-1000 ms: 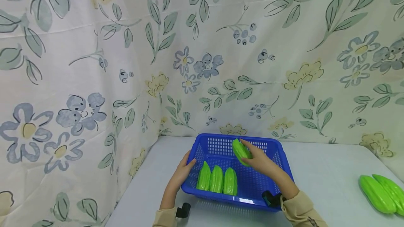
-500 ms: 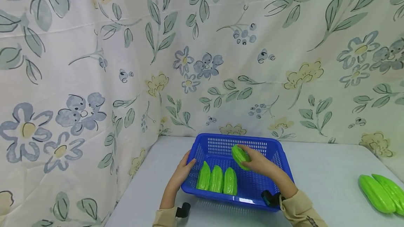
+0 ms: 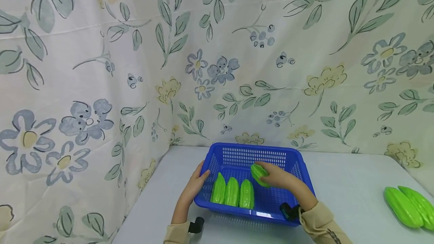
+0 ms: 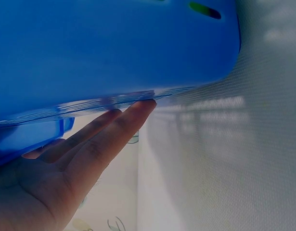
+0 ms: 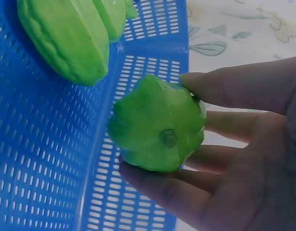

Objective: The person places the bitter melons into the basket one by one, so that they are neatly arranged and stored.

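Note:
A blue plastic basket (image 3: 257, 217) with perforated walls stands on the table. Three bright green, ridged bitter melons (image 3: 232, 192) lie side by side in its left half. My right hand (image 3: 278, 176) grips another bitter melon (image 3: 259, 174) over the inside of the basket, to the right of that row. In the right wrist view, thumb and fingers wrap the held bitter melon (image 5: 160, 125), its stem end facing the camera. At the basket's left rim, my left hand (image 3: 195, 183) holds on with the thumb over the edge; its fingers (image 4: 109, 134) lie along the outer wall.
Two more bitter melons (image 3: 403, 206) lie on the white table (image 3: 352, 187) at the far right. A floral curtain (image 3: 244, 67) hangs behind and along the left side. Black wrist straps (image 3: 196, 225) sit at both sleeves.
My right hand has lowered the held bitter melon deeper into the basket, toward the near side. My left hand keeps its place on the rim.

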The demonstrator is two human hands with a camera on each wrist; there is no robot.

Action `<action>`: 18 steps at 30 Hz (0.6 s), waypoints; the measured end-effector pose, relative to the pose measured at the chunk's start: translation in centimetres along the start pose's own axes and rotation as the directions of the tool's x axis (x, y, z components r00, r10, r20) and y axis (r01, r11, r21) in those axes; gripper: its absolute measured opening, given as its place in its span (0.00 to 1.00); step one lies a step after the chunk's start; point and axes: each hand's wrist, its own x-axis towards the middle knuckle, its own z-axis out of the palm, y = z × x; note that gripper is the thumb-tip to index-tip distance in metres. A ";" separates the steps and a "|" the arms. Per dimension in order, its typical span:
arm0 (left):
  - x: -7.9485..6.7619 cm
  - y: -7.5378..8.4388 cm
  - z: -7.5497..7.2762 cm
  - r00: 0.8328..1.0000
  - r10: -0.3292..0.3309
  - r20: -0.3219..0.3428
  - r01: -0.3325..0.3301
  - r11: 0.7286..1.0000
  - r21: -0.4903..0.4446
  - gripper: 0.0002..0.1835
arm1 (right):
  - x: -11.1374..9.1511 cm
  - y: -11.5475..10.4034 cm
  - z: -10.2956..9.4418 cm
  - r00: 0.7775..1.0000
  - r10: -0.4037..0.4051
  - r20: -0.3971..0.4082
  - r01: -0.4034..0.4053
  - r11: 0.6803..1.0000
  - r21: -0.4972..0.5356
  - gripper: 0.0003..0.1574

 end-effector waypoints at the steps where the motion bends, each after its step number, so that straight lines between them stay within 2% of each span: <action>1: 0.0 0.0 0.0 1.000 0.000 -0.001 0.000 1.000 0.001 0.32 | 0.0 -0.1 0.0 1.000 0.004 0.012 -0.004 1.000 -0.007 0.34; 12: 0.2 -0.5 0.1 1.000 0.008 -0.003 -0.008 1.000 0.002 0.32 | -0.2 -0.5 -0.1 0.997 -0.010 0.082 0.012 1.000 -0.019 0.32; 18: 0.4 -0.4 0.0 1.000 0.008 -0.003 -0.008 1.000 0.006 0.32 | -0.1 -0.4 -0.1 0.993 0.028 0.115 -0.024 0.999 -0.041 0.30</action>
